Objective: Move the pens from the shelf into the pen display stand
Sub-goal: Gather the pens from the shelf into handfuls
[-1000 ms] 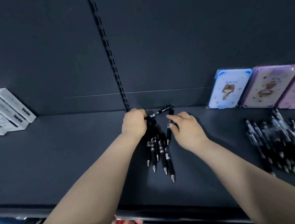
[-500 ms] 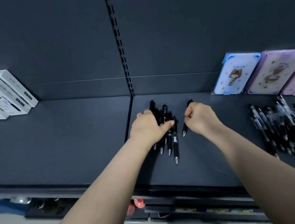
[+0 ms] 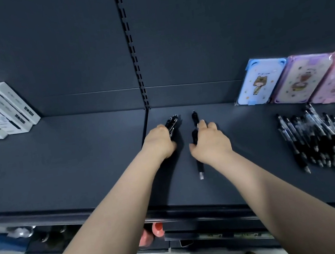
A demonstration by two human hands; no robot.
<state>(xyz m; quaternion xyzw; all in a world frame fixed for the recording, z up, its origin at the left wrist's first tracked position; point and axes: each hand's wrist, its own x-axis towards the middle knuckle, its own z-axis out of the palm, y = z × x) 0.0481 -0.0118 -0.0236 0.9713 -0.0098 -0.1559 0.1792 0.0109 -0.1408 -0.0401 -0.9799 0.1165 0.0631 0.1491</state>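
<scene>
The left hand [image 3: 160, 143] now grips a bundle of black plastic pens [image 3: 172, 123] in its closed fingers. Half a second ago these pens lay spread under it on the dark grey metal shelf [image 3: 82, 158]. The right hand [image 3: 209, 141] curls fingers and thumb around a single black pen [image 3: 200, 168] — silver tip toward the person. A loose pile of black-and-clear pens [image 3: 322, 141] stays at the right.

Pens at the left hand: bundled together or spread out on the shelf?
Bundled. The left hand grips the black pens; their ends stick out together past its fingers.
</scene>
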